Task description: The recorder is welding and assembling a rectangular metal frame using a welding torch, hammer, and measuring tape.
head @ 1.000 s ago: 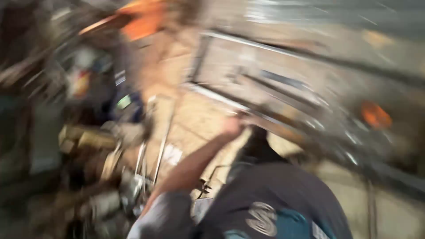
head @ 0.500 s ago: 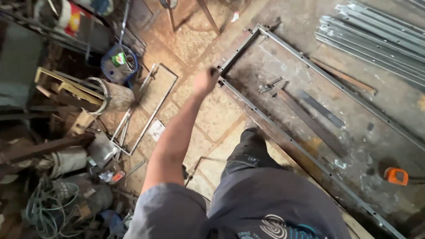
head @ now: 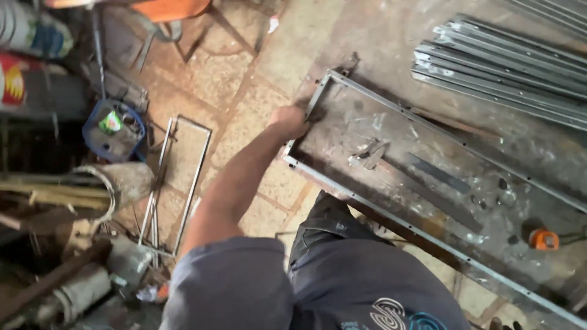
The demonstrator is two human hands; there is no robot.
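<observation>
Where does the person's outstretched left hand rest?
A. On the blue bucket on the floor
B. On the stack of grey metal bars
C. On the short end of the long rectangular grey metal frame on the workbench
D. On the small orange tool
C: the left hand grips the end of the long rectangular grey metal frame at the workbench edge.

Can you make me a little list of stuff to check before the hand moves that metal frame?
1. Left hand on the short end of the metal frame: ok.
2. Grip closed around it: cannot tell.
3. Right hand in sight: not ok.
4. Frame flat on the workbench: ok.
5. Inside of frame free: not ok, a flat bar and a small scrap piece lie there.
6. Stack of metal strips apart from frame: ok.
</observation>
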